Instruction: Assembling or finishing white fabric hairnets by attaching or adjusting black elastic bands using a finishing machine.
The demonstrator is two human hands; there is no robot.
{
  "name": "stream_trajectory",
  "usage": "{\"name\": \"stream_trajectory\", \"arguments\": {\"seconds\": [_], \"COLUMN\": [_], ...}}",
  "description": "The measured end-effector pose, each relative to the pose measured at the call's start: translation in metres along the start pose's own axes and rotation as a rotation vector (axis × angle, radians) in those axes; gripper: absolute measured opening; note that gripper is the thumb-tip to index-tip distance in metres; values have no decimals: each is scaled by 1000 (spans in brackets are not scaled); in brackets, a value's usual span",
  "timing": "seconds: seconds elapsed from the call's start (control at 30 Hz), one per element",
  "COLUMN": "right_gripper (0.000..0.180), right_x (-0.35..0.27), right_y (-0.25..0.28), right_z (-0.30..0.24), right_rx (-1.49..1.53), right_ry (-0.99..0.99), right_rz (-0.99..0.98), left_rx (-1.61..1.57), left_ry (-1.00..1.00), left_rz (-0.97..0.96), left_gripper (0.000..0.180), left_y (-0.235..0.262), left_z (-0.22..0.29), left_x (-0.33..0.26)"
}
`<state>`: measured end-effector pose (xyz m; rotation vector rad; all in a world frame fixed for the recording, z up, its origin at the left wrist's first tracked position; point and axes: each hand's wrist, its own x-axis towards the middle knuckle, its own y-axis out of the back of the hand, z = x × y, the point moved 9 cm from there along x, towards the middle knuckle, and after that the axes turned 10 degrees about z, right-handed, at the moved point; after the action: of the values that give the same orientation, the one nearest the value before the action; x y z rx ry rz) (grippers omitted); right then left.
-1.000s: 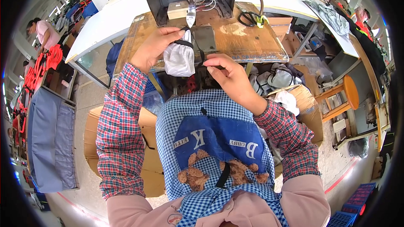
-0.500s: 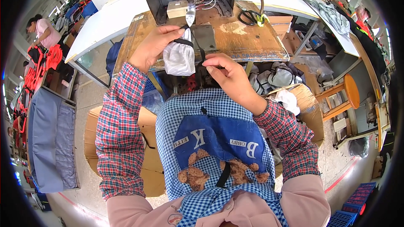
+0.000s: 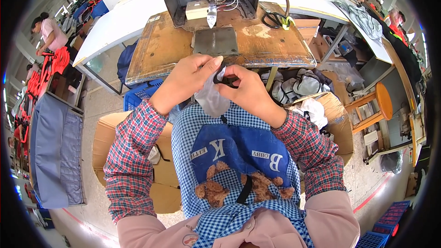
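A small pale grey fabric pouch (image 3: 212, 101) with a black strap (image 3: 222, 77) along its upper edge hangs between my hands, above my lap. My left hand (image 3: 192, 79) is closed, pinching the pouch's top edge and strap between thumb and fingers. From the other side my right hand (image 3: 248, 91) grips the black strap, its fingers curled and thumb pressed in. The metal machine tip (image 3: 212, 17) stands just beyond, over a dark metal plate (image 3: 216, 41) in the worn wooden tabletop (image 3: 156, 48). Pouch and machine tip are apart.
Cardboard boxes stand either side of my lap, the right box (image 3: 337, 119) holding white and grey fabric pieces. A blue basket (image 3: 140, 95) sits under the table's left side. An orange wooden stool (image 3: 382, 102) is at the right. A co-worker (image 3: 50, 34) stands far left.
Both hands have drawn the pouch away from the machine tip, down towards my lap. My hands are now closer together, and the pouch is tilted.
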<state>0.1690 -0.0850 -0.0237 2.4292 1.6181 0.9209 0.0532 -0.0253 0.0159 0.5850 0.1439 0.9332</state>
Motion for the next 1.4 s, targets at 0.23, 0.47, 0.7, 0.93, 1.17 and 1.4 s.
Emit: {"name": "stream_trajectory", "arguments": {"seconds": [0.23,0.47,0.7,0.93,1.17,1.4], "right_gripper": [27,23,26,26,28,21], "right_x": [-9,-24,-30,-15,-36,-30], "right_y": [-7,0,0,23,6,32], "right_z": [10,32,23,-6,-15,-40], "right_rx": [469,964,608,531,270,198], "right_ry": [-200,-505,-357,-126,-137,166], "right_rz": [-225,-323,-366,-179,-406,-169], "left_rx": [-157,-316,-571,-362,-387,-329], "left_ry": [-85,288,375,329,292,298], "left_rz": [40,-189,-273,-233,-337,-343], "left_gripper": [19,28,31,32,26,24], "left_y": [13,-4,-18,-19,-38,-42], "left_z": [2,-23,-19,-26,-25,-25], "left_x": [-16,-36,-46,-46,-53,-55]}}
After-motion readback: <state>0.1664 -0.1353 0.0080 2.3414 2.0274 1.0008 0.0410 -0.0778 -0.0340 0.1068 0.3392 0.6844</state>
